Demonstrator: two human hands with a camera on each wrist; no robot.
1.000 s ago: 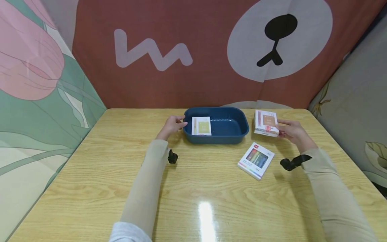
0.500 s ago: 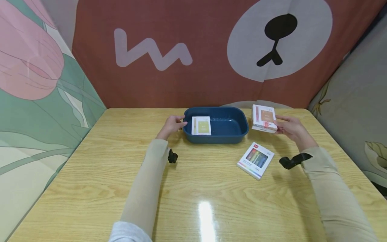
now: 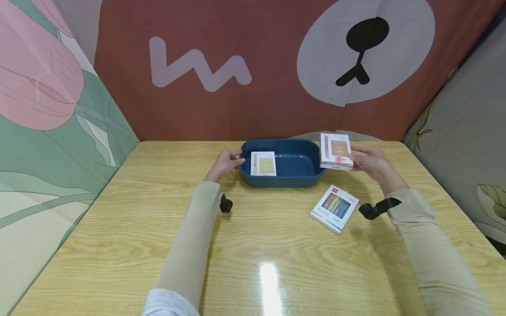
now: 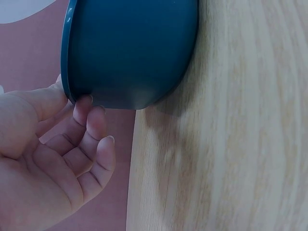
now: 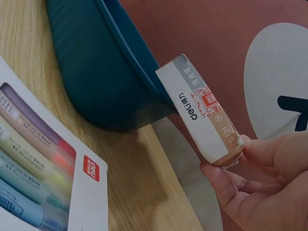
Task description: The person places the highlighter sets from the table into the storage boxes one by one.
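Head view: nearest, at right, a windowed marker pack (image 3: 334, 209) lies on the table (image 3: 245, 237). Farther off, the left hand (image 3: 224, 164) pinches the left rim of a blue tray (image 3: 282, 182); a yellow-panelled box (image 3: 262, 164) lies inside, at left. The right hand (image 3: 372, 163) pinches an orange-panelled box (image 3: 336, 151), raised at the tray's right end.

A dark-blue basin (image 3: 281, 181) stands upright. A white, orange-panelled box (image 3: 336, 152) is held up at the basin's right end.
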